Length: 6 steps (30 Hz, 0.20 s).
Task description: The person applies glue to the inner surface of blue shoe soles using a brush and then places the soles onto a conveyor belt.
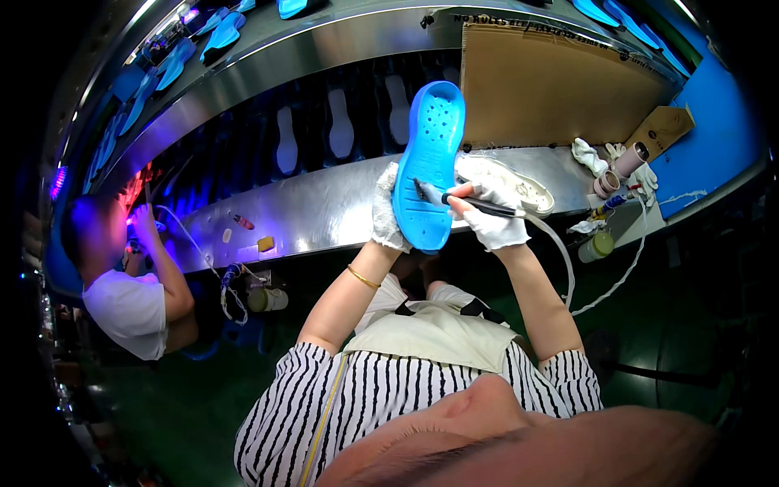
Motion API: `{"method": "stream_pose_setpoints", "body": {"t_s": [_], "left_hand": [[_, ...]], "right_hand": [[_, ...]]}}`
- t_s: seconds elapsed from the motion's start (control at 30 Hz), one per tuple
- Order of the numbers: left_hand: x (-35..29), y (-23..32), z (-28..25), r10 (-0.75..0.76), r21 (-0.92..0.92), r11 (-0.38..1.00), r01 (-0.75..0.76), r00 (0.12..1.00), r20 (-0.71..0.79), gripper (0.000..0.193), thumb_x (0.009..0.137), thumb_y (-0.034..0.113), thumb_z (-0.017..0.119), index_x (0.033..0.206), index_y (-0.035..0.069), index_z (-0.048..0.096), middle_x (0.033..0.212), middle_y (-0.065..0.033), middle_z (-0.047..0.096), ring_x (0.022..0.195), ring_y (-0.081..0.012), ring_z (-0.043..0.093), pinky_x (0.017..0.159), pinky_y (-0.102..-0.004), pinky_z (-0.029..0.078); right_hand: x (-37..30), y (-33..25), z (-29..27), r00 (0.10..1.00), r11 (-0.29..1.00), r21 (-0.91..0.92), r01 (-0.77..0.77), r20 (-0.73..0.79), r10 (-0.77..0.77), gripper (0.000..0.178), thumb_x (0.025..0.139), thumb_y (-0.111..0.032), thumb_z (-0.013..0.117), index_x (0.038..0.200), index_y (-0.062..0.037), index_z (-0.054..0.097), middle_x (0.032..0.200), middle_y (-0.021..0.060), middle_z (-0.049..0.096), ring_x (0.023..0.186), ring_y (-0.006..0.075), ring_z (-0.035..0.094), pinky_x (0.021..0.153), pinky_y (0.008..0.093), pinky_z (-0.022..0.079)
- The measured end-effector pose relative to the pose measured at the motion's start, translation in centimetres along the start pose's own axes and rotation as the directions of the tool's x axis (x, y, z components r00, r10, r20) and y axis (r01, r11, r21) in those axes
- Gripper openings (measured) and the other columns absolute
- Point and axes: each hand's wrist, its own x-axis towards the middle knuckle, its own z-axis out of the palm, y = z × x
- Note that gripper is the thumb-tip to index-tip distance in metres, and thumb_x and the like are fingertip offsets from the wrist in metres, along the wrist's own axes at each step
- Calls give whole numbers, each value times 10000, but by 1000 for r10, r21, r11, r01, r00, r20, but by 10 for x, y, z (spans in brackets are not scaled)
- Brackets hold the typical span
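A bright blue shoe sole (430, 146) stands tilted in front of me, its holed end pointing away. My left hand (388, 213), in a white glove, grips it along its left edge, with most fingers hidden behind it. My right hand (492, 217), in a white glove with bare fingertips, pinches a black-handled brush (487, 205) fed by a pale tube (562, 252). The dark bristles rest against or just over the inner face of the sole, around its middle. Behind my right hand, a white sole-shaped piece (513, 180) lies on the metal bench.
A steel bench (324, 213) runs across, with a rack of dark moulds (339, 123) behind it. A cardboard sheet (544, 85) stands at the back right. Cups (631, 159), gloves and a jar (597, 247) sit at the right. A co-worker (134, 300) sits at the left.
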Motion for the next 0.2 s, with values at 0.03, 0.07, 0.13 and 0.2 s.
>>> {"method": "stream_pose_setpoints", "body": {"t_s": [0.03,0.07,0.13,0.2], "left_hand": [[-1,-2,1,9,-12,1000,-8,999,34,530,881,463,419,1175,32,515,1099,-152,587,982,-292,570,900,-413,456],[0,-3,1,17,-24,1000,-16,998,68,527,880,460,418,1174,34,516,1099,-153,587,980,-292,571,899,-413,456],[2,-5,-3,17,-23,1000,-14,990,143,524,873,458,419,1175,40,517,1099,-155,588,980,-291,573,904,-414,451],[3,-10,-8,121,136,982,-129,991,64,540,869,470,419,1181,40,514,1105,-153,588,984,-294,573,911,-413,446]], "right_hand": [[4,-5,4,997,981,-178,75,-13,-78,53,799,18,631,847,-6,625,743,52,633,644,96,593,603,232,488],[3,-11,9,973,951,-204,230,26,-230,75,768,21,657,825,-11,621,724,50,627,650,106,595,599,239,480],[-4,-26,20,915,886,-240,397,26,-403,117,688,-14,722,763,-29,634,705,82,604,621,174,593,596,260,474],[-9,-31,22,917,897,-192,399,92,-388,134,685,-3,718,787,-32,635,743,97,624,669,198,620,634,278,486]]}}
